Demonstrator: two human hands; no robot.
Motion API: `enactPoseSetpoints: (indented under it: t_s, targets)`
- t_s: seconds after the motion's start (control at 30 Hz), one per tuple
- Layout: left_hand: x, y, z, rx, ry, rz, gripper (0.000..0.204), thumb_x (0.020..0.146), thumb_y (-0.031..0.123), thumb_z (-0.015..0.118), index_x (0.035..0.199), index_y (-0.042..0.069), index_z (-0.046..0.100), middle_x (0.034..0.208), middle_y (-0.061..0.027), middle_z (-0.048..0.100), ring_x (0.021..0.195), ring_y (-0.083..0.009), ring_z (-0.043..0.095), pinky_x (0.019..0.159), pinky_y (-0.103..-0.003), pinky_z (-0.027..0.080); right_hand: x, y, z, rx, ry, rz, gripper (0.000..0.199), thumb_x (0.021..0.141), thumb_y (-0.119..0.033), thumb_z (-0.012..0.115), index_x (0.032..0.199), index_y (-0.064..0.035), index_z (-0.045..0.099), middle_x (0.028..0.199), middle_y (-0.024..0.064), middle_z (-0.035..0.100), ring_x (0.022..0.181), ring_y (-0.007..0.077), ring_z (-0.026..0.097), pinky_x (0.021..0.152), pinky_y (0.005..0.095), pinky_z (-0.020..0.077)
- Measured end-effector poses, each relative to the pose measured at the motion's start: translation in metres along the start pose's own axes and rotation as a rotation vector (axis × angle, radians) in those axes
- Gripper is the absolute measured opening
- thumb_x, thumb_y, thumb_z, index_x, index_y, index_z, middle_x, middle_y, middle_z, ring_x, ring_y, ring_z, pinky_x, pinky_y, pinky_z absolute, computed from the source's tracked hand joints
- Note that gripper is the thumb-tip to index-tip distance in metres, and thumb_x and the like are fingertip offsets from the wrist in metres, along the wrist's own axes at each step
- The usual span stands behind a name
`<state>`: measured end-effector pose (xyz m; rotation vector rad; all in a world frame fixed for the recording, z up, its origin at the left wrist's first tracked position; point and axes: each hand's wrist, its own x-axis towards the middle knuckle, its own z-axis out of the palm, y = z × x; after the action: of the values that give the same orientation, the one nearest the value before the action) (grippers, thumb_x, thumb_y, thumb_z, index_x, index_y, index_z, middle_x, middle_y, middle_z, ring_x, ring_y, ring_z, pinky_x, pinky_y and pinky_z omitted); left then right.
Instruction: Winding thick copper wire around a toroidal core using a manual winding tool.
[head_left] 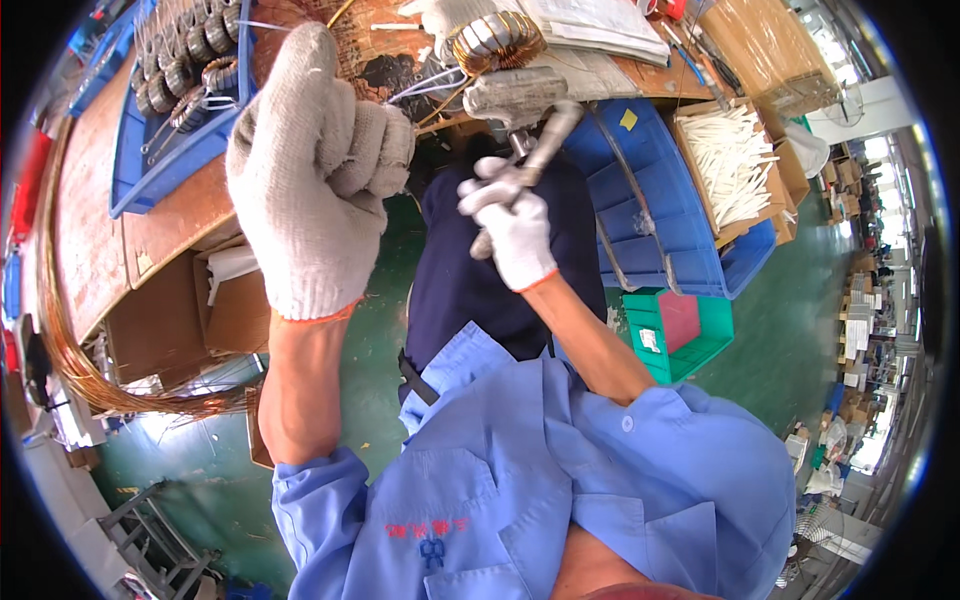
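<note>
The left hand, in a white knitted cotton glove, is raised nearest the camera and clenched into a fist, its thumb up; what it grips cannot be told. Lower and further off, the gloved right hand is grasping the handle of a grey metal hammer. The hammer's head lies just beside the copper-wound ring-shaped coil on the brown wooden desk. A blue plastic tray of finished wound coils stands at far left.

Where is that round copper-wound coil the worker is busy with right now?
In the head view the copper-wound coil sits near the top centre on the wooden bench, just above the metal hammer held in the right hand.
</note>
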<state>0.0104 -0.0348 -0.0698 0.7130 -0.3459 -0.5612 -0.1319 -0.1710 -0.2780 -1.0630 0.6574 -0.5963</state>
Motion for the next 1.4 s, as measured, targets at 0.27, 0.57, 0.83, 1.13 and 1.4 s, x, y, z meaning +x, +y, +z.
enactPoseSetpoints:
  t_s: [0.27,0.57,0.83,1.13,1.4]
  targets:
    - [-0.06,-0.073,0.005,-0.007,-0.048,0.141,0.058,0.119,0.027,0.052,0.066,0.015,0.032,0.058,0.0019,0.028,0.054,-0.0137,0.025,0.055,-0.037,0.031,-0.03,-0.065,-0.016,-0.182,-0.163,0.182,0.02,0.103,-0.003,0.063,0.113,-0.0028,0.08,0.121,0.0074,0.079,0.081,0.0102,0.077,0.047,0.0207,0.0481]
    - [0.033,0.013,-0.022,0.174,-0.022,0.14,0.066,0.113,0.032,0.064,0.059,0.02,0.028,0.054,0.0049,0.025,0.049,-0.0112,0.021,0.051,-0.032,0.02,-0.084,-0.097,-0.048,-0.56,-0.084,0.005,0.031,0.105,-0.01,0.072,0.132,-0.0014,0.059,0.094,0.0019,0.067,0.066,0.006,0.062,0.057,0.0265,0.0559]
    - [0.168,0.001,-0.031,0.007,-0.05,0.1,0.038,0.112,0.033,0.064,0.078,0.019,0.054,0.062,0.0056,0.035,0.05,-0.0123,0.032,0.048,-0.031,0.029,-0.083,-0.137,-0.046,-0.664,-0.196,0.069,0.046,0.116,-0.011,0.049,0.16,-0.0009,0.05,0.095,0.0049,0.066,0.066,0.0052,0.059,0.056,0.0242,0.0575]
    - [0.279,-0.117,-0.008,-0.264,-0.059,-0.203,0.052,0.108,0.039,0.07,0.067,0.025,0.041,0.055,0.0069,0.028,0.042,-0.0125,0.024,0.041,-0.031,0.02,-0.026,-0.157,0.001,-0.376,-0.189,0.161,0.032,0.119,-0.023,0.049,0.14,-0.0007,0.058,0.091,0.003,0.062,0.058,0.0048,0.055,0.046,0.0238,0.0478]
    - [0.309,-0.136,0.018,-0.167,-0.426,-0.517,0.047,0.107,0.037,0.073,0.072,0.022,0.045,0.057,0.0071,0.033,0.041,-0.0103,0.026,0.04,-0.029,0.022,0.029,-0.218,0.029,-0.448,-0.254,0.367,0.027,0.117,-0.027,0.055,0.117,-0.0017,0.065,0.083,0.0015,0.061,0.052,0.0062,0.051,0.041,0.0261,0.041]
